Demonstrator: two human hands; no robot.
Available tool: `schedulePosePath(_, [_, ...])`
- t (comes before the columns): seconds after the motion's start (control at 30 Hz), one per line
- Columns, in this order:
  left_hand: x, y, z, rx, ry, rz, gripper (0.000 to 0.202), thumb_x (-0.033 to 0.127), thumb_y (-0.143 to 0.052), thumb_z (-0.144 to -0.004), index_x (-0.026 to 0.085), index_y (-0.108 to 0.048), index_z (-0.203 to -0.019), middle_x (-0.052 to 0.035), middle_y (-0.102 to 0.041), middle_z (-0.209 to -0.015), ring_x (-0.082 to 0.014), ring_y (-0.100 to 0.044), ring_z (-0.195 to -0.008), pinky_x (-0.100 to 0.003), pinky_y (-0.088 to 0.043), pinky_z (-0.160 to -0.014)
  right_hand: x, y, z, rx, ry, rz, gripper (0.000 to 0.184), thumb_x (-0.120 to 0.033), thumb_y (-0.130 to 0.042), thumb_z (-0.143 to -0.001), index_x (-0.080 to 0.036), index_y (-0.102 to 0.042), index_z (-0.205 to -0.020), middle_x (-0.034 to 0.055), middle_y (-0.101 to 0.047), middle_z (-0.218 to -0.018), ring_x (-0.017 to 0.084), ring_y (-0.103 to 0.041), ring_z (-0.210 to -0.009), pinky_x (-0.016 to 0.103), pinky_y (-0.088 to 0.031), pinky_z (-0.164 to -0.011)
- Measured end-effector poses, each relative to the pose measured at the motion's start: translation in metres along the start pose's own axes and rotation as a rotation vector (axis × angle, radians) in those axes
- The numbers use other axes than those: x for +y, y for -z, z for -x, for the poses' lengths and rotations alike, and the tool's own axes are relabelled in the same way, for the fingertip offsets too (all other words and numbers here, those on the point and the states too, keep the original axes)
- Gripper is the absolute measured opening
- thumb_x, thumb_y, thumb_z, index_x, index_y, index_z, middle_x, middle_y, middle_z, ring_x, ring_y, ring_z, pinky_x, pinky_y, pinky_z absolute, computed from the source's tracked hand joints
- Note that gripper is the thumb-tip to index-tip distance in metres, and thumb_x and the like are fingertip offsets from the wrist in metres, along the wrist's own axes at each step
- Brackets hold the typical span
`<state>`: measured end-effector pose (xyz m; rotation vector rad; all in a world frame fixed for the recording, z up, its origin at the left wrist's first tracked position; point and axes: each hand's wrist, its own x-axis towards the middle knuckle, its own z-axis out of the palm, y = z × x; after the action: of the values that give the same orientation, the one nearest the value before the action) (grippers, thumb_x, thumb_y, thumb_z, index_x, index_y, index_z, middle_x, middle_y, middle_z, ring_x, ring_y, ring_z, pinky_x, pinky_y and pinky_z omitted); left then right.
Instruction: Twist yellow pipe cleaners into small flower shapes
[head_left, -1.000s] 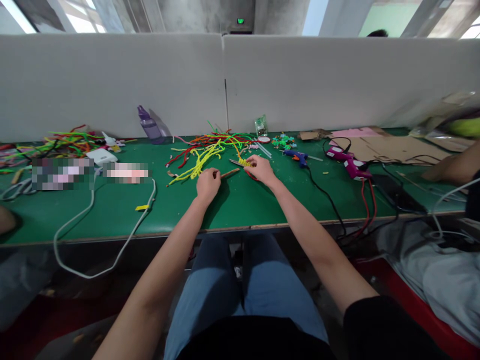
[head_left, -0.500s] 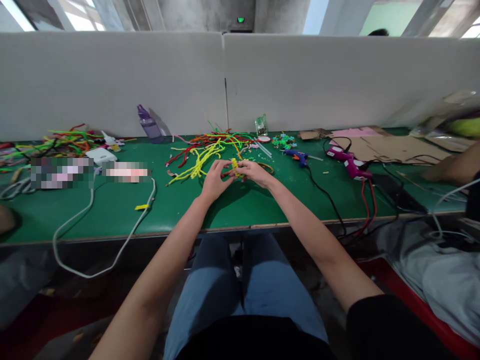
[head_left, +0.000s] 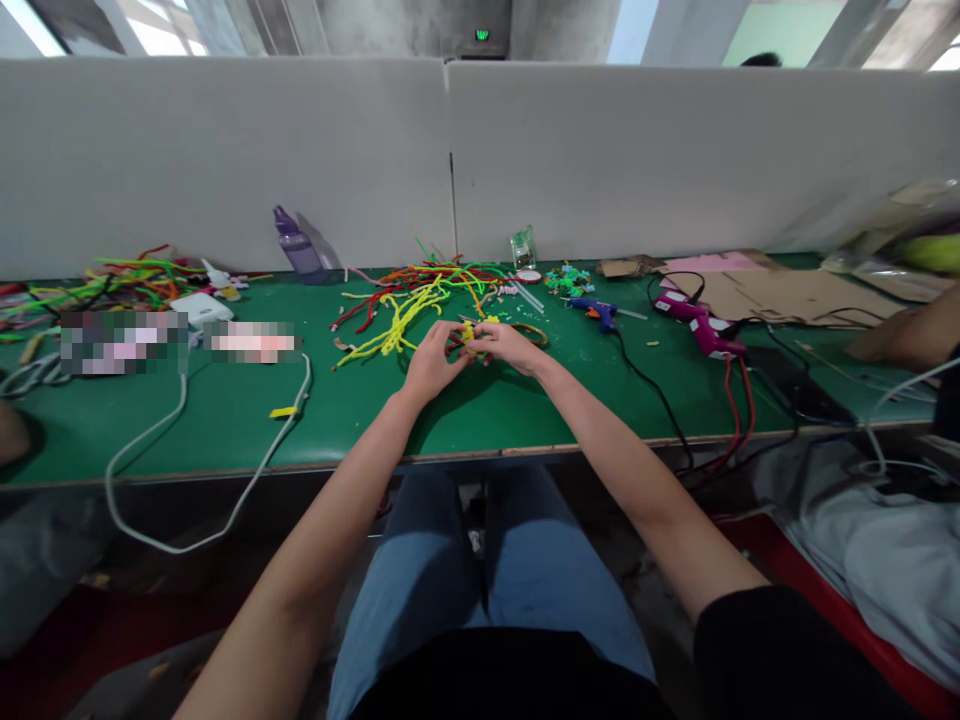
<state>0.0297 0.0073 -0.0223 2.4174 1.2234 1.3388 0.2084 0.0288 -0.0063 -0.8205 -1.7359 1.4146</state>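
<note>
Between my two hands is a small yellow fuzzy piece (head_left: 469,330), apparently bent pipe cleaner. My left hand (head_left: 433,362) pinches it from the left, and my right hand (head_left: 506,345) has its fingers closed on it from the right. The fingers hide much of its shape. Just beyond my right hand shows an orange-brown loop (head_left: 537,332), whose kind I cannot make out. Loose yellow pipe cleaners (head_left: 401,320) lie to the left of my hands, and a mixed pile of red, green and orange ones (head_left: 450,272) lies behind them.
Right of my hands lie a blue glue gun (head_left: 598,312) with a black cord, small green-blue pieces (head_left: 568,280) and magenta devices (head_left: 712,335). Cardboard (head_left: 795,290) lies farther right. Leftward are a purple bottle (head_left: 298,248), a white cable (head_left: 184,395) and another person's hand (head_left: 11,435).
My fingers have shifted slightly around the yellow piece, which now shows less between them. Both hands stay in nearly the same place.
</note>
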Motion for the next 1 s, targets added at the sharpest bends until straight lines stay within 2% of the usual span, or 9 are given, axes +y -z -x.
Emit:
schedulePosePath(0.13, [0.0007, -0.0003, -0.0005, 0.010, -0.004, -0.002, 0.033, 0.016, -0.066, -0.076, 0.020, -0.053, -0.106, -0.0042, -0.059, -0.102, -0.0137, -0.061, -0.089, -0.023, -0.053, -0.067, 0.0003, -0.0009, -0.0012, 0.033, -0.039, -0.026, 0.025, -0.043, -0.060, -0.085, -0.018, -0.060, -0.086, 0.0028, -0.065, -0.078, 0.012, -0.061, -0.068, 0.020, -0.046, -0.050])
schedulePosePath(0.27, [0.0008, -0.0005, -0.0007, 0.011, -0.012, -0.006, 0.034, 0.014, -0.065, -0.075, 0.019, -0.052, -0.105, -0.0038, -0.058, -0.100, -0.0129, -0.060, -0.087, -0.023, -0.053, -0.066, -0.0020, -0.0026, -0.0005, 0.080, -0.081, -0.043, 0.024, -0.040, -0.051, -0.092, -0.018, -0.060, -0.087, 0.0037, -0.065, -0.078, 0.012, -0.061, -0.068, 0.019, -0.045, -0.050])
schedulePosePath(0.57, [-0.0007, -0.0019, -0.0001, 0.011, -0.017, -0.017, 0.036, 0.015, -0.067, -0.074, 0.019, -0.051, -0.106, -0.0036, -0.059, -0.101, -0.0122, -0.060, -0.085, -0.022, -0.053, -0.066, -0.0013, -0.0011, -0.0006, 0.093, -0.032, 0.026, 0.024, -0.039, -0.056, -0.088, -0.017, -0.058, -0.077, 0.0002, -0.059, -0.072, 0.010, -0.055, -0.062, 0.018, -0.045, -0.049])
schedulePosePath(1.0, [-0.0011, -0.0026, 0.0002, -0.014, 0.005, -0.014, 0.041, 0.019, -0.068, -0.074, 0.020, -0.050, -0.110, -0.0040, -0.059, -0.104, -0.0121, -0.061, -0.082, -0.024, -0.052, -0.068, 0.0002, -0.0006, -0.0018, 0.091, -0.040, 0.012, 0.023, -0.039, -0.057, -0.087, -0.017, -0.059, -0.079, 0.0019, -0.062, -0.076, 0.010, -0.057, -0.065, 0.018, -0.045, -0.049])
